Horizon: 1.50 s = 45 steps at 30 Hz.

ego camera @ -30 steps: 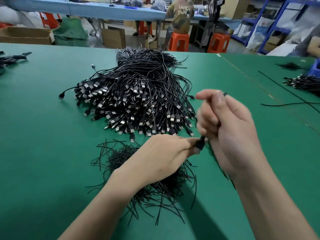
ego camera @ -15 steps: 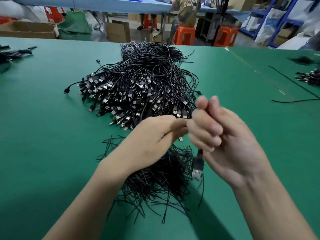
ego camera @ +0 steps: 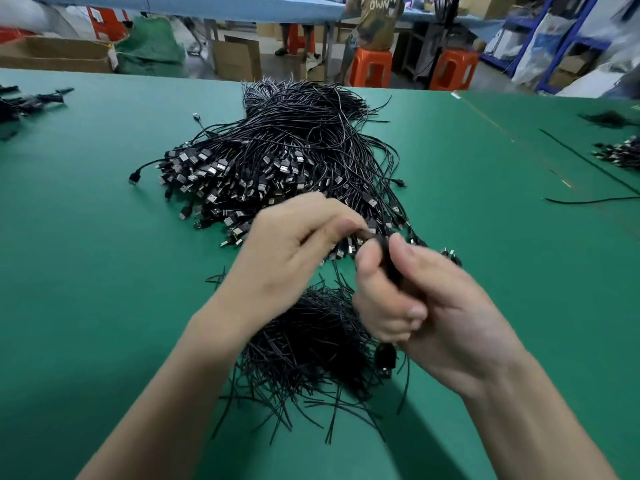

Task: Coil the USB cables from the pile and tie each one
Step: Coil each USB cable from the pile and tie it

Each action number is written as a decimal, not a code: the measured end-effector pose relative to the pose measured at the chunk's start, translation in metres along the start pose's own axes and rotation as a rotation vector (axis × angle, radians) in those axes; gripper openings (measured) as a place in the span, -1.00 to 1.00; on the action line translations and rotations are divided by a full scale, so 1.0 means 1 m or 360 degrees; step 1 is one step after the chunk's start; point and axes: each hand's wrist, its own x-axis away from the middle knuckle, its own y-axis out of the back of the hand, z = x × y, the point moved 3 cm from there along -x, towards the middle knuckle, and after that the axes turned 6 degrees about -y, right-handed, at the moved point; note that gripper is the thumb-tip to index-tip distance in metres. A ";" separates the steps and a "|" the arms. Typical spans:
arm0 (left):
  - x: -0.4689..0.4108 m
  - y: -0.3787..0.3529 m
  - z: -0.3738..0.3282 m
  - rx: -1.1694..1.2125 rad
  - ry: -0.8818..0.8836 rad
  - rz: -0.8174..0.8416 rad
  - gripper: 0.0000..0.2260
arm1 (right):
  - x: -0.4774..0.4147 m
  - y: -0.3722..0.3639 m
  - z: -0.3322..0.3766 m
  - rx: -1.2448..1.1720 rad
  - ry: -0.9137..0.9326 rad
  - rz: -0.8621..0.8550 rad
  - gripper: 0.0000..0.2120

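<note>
The cable in work is up off the table, held between both hands in front of the big pile. The right hand has its fingers and thumb curled round it, so the black strand shows only in the gap between thumb and fingers. 1 plug hangs out below that hand. The left hand pinches the cable's upper part between thumb and fingertips, just beside the right thumb. How much of the cable is already coiled cannot be told, as the fingers hide it.

Right under the hands lies a heap of short black ties. Beyond them sits the pile of cables, with its plugs fanned toward the person and its thin ends bunched at the far side. All of it rests on a green table. Far right on the table there is a smaller bunch of cables and a loose cable. Past the table edge stand 2 orange stools, with a person seated on the left one.
</note>
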 end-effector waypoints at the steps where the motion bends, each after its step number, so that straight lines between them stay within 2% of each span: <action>1: 0.001 -0.009 0.000 0.0029 0.0041 0.0104 -0.76 | -0.002 -0.001 0.005 -0.0099 0.0132 -0.0009 -0.73; 3: 0.005 -0.026 -0.004 0.0108 0.0143 0.0346 -0.77 | -0.005 0.002 0.017 -0.0134 0.0373 -0.0214 -0.80; 5: 0.009 -0.037 -0.008 0.0076 0.0142 0.0512 -0.81 | -0.005 0.009 0.025 0.0034 0.0589 -0.0516 -0.78; 7: 0.009 -0.040 -0.013 -0.0117 0.0050 0.0609 -0.82 | -0.001 0.018 0.030 0.0478 0.0752 -0.0825 -0.75; 9: 0.006 -0.034 -0.018 -0.0268 -0.0028 0.0590 -0.82 | 0.005 0.024 0.031 0.1136 0.0842 -0.1071 -0.73; 12: 0.002 -0.012 -0.020 -0.0374 -0.0068 0.0443 -0.77 | 0.011 0.030 0.023 0.1848 0.0633 -0.1178 -0.74; 14: 0.001 0.003 -0.015 -0.0391 -0.0030 0.0336 -0.78 | 0.011 0.033 0.010 0.2028 0.0318 -0.1094 -0.69; 16: 0.002 0.012 -0.007 -0.0232 0.0096 0.0213 -0.86 | 0.008 0.032 -0.003 0.1837 0.0055 -0.0886 -0.60; 18: 0.003 0.014 0.002 0.0045 0.0257 0.0120 -0.95 | 0.006 0.026 -0.010 0.1336 -0.0114 -0.0589 -0.57; 20: 0.004 0.009 0.008 0.0410 0.0448 0.0046 -0.91 | 0.006 0.019 -0.011 0.0948 -0.0174 -0.0314 -0.62; 22: 0.004 0.005 0.011 0.0731 0.0550 0.0015 -0.88 | 0.005 0.014 -0.010 0.0814 -0.0180 -0.0144 -0.69; 24: 0.004 0.000 0.011 0.0875 0.0510 0.0192 -0.86 | 0.005 0.013 -0.008 0.0742 -0.0173 -0.0087 -0.71; 27: 0.007 -0.005 0.008 0.0854 0.0375 0.0536 -0.75 | 0.006 0.014 -0.004 0.0733 -0.0127 -0.0059 -0.71; 30: 0.006 -0.003 0.012 0.0778 0.0389 0.0437 -0.88 | 0.007 0.014 -0.005 0.0776 -0.0123 -0.0090 -0.71; 33: 0.006 -0.005 0.016 0.0761 0.0443 0.0285 -0.97 | 0.006 0.011 -0.007 0.0654 -0.0123 -0.0163 -0.72; 39: 0.009 -0.012 0.021 0.0791 0.0581 0.0153 -0.82 | 0.004 0.013 -0.006 0.0545 -0.0027 -0.0499 -0.81; 42: 0.010 -0.013 0.021 0.0839 0.0649 0.0105 -0.79 | 0.004 0.018 -0.006 0.0663 0.0094 -0.0763 -0.81; 45: 0.009 -0.014 0.019 0.0835 0.0588 0.0057 -0.92 | 0.007 0.023 -0.005 0.0995 0.0220 -0.1024 -0.90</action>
